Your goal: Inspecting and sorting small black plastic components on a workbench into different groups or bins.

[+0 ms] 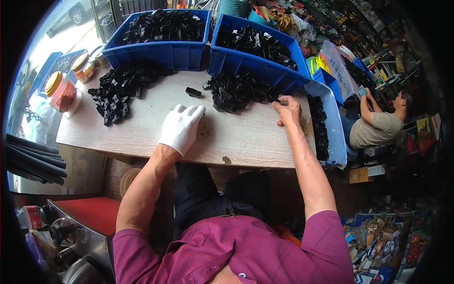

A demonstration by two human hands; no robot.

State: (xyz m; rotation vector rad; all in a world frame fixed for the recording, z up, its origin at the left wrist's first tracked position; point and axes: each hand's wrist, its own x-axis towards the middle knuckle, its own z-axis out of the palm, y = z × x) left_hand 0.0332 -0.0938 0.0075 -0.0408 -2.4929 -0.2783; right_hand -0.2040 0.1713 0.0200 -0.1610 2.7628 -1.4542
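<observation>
My left hand, in a white knit glove, rests over the table with its fingers curled closed. What those fingers hold, if anything, is hidden beneath them. A single small black plastic part lies just beyond its fingertips. Bare, my right hand is at the right end of a pile of black plastic parts, its thumb and forefinger apart and nothing visible between them. Its upper fingers reach the edge of that pile. Another pile of black parts spreads across the table's left side.
Two blue bins of black parts line the table's far edge. A lighter blue bin stands at the right edge. Jars stand far left. Another person works at the right, beside crowded shelves.
</observation>
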